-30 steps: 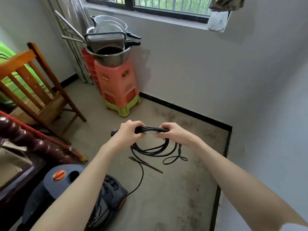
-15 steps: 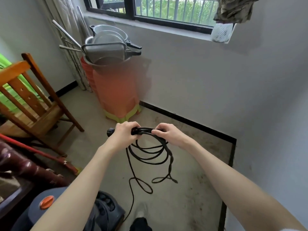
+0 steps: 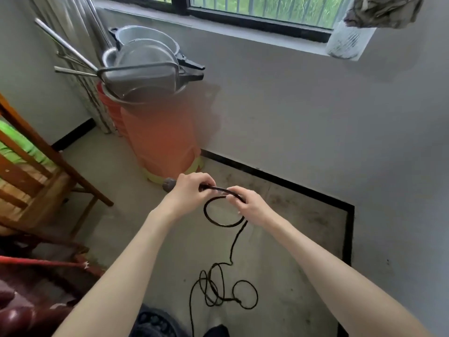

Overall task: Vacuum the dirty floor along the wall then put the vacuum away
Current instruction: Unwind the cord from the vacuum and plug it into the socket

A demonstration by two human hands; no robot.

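your left hand (image 3: 187,190) curled around the black power cord (image 3: 220,223) near its plug end, your right hand (image 3: 250,206) pinching the same cord's small loop, the rest trailing down into loose coils on the dirty floor (image 3: 303,239) beside the wall (image 3: 315,117)

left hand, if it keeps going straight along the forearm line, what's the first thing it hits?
Probably the orange stool stack standing against the wall. The left hand, gripping the black cord, points up and away toward its yellow-green base. Depth is unclear from one view.

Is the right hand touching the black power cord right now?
Touching. The head view shows the right hand pinching the power cord at the top of its loop.
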